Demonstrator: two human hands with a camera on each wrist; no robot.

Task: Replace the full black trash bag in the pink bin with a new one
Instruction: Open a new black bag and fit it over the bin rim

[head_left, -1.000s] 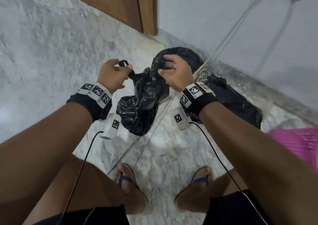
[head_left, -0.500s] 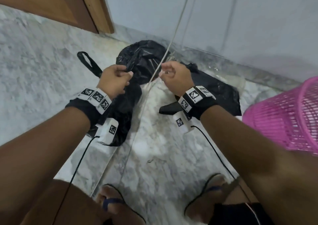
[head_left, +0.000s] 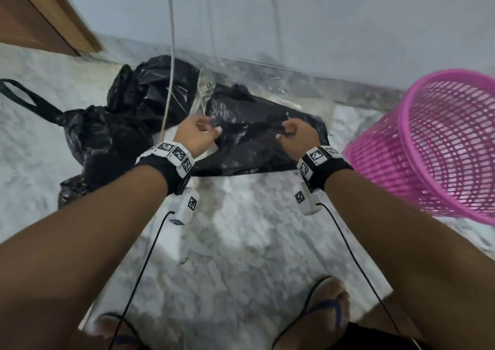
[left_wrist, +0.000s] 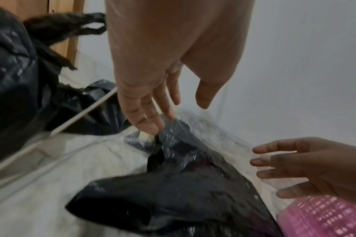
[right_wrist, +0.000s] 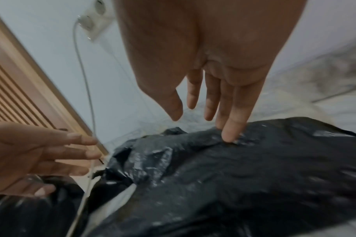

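The tied full black trash bag [head_left: 107,140] lies on the marble floor at the left, its handle loop [head_left: 24,95] stretched out. A flat pack of new black bags [head_left: 267,151] in clear wrap lies by the wall. My left hand [head_left: 211,131] is over the pack's left end with straight fingers [left_wrist: 150,128] touching it. My right hand [head_left: 285,132] is at the pack's right end, one fingertip [right_wrist: 231,136] pressing the black plastic. Neither hand grips anything. The pink mesh bin [head_left: 442,146] is at the right, with no bag visible in it.
A white cable [head_left: 171,55] hangs from a wall socket [right_wrist: 95,20] down across the bags, just left of my left hand. A second bulging black bag [head_left: 150,89] sits against the wall. A wooden door [head_left: 32,20] is at the far left. My sandalled foot [head_left: 329,309] stands below.
Both hands let go of the full bag, which now rests on the floor at the left. They moved right, over the flat pack. The view swung right, bringing the pink bin in.
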